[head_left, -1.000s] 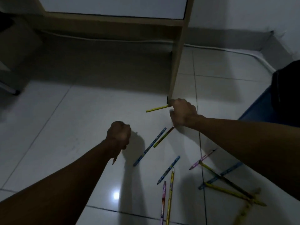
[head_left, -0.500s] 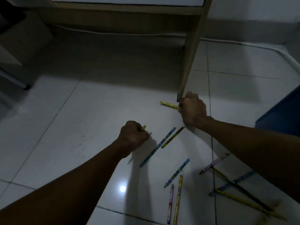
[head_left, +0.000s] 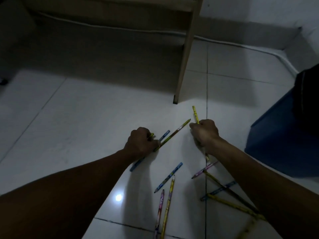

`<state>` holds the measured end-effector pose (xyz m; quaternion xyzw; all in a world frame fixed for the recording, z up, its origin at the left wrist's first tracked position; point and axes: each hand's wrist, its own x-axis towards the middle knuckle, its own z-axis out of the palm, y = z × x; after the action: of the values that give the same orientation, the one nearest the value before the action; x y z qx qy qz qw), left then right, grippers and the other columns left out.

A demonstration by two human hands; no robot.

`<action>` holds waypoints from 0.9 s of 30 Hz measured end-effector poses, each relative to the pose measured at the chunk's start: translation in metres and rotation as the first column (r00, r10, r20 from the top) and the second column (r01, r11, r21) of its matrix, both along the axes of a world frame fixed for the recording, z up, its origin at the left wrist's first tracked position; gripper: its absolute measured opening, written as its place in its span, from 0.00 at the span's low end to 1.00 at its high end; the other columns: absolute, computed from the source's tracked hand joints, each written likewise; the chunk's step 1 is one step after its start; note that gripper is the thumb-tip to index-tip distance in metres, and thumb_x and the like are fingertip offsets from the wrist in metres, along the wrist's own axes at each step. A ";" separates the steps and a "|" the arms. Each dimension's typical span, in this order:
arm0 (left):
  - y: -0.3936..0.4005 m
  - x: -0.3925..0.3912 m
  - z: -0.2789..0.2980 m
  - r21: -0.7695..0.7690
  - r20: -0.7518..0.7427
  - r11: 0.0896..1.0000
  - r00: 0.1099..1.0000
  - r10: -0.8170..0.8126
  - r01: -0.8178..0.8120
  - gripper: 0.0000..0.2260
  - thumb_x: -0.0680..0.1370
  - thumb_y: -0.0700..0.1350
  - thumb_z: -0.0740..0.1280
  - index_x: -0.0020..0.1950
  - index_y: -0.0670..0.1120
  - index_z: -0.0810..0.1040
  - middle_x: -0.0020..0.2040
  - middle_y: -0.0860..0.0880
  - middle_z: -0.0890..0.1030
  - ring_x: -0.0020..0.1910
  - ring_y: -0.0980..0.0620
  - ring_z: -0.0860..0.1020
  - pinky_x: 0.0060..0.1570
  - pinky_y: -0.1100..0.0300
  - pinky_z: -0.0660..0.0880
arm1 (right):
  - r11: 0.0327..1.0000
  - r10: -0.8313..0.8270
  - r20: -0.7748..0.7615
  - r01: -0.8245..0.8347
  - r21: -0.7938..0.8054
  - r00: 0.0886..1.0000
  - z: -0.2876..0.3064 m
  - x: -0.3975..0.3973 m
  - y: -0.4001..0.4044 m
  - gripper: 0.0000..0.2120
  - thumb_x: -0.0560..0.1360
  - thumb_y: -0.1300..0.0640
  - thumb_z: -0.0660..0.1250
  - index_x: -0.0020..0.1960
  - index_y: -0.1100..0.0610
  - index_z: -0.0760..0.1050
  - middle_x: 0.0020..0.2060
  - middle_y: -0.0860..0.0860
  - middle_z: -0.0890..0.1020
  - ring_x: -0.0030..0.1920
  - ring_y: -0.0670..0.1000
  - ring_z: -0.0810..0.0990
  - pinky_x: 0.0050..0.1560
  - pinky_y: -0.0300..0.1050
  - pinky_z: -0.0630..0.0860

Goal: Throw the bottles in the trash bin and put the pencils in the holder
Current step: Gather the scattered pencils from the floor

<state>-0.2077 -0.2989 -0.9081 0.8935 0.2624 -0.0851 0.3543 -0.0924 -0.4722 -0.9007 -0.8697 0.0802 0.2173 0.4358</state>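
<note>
setting: dim room, glossy white tiled floor, wooden desk leg standing at centre back, a blue bin-like container at the right edge; whether it is the trash bin cannot be told. no bottles and no holder in view.

item 1: left hand, closed in a fist around a green-tipped pencil, knuckles pressed down onto a blue pencil and an olive pencil lying side by side. half a second ago this hand sat apart from that pair; it has since shifted right onto them.

item 2: right hand, curled shut on a yellow pencil whose free end points up and away. a second ago that pencil lay flat by the desk leg; it is now lifted and carried back toward the person.

item 3: loose pencils scattered on the tiles nearer the person, some crossing each other under the right forearm.

assessment: one pencil secured per hand, gathering under way, most pencils uncollected. next pickup likely the blue and olive pair.
</note>
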 end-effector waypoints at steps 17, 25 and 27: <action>-0.011 0.012 0.016 0.299 -0.080 0.954 0.997 0.019 0.006 0.14 0.82 0.46 0.54 0.61 0.38 0.67 0.58 0.37 0.77 0.56 0.35 0.77 0.52 0.47 0.72 | 0.995 -0.100 -0.116 0.100 -0.006 0.988 -0.019 -0.007 0.030 0.24 0.64 0.44 0.75 0.50 0.62 0.78 0.44 0.60 0.83 0.36 0.57 0.81 0.30 0.45 0.76; 0.007 -0.002 0.017 -0.128 0.007 0.954 0.961 0.275 -0.272 0.14 0.82 0.44 0.54 0.60 0.34 0.68 0.56 0.33 0.78 0.53 0.33 0.79 0.45 0.46 0.76 | 0.989 -0.019 -0.049 0.011 -0.146 0.999 -0.012 -0.015 0.039 0.17 0.69 0.56 0.70 0.56 0.62 0.76 0.50 0.58 0.81 0.48 0.59 0.81 0.40 0.45 0.77; 0.008 -0.003 0.018 -0.192 -0.008 0.932 0.950 0.312 -0.308 0.15 0.81 0.43 0.54 0.59 0.32 0.70 0.56 0.31 0.78 0.54 0.31 0.79 0.42 0.47 0.75 | 0.999 -0.041 -0.133 0.038 -0.027 0.990 -0.007 -0.021 0.034 0.17 0.71 0.55 0.64 0.56 0.64 0.76 0.46 0.59 0.81 0.38 0.57 0.80 0.29 0.40 0.72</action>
<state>-0.2111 -0.2911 -0.8902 0.8037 0.3867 -0.0427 0.4502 -0.1129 -0.4379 -0.9074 -0.8568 0.1291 0.2654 0.4229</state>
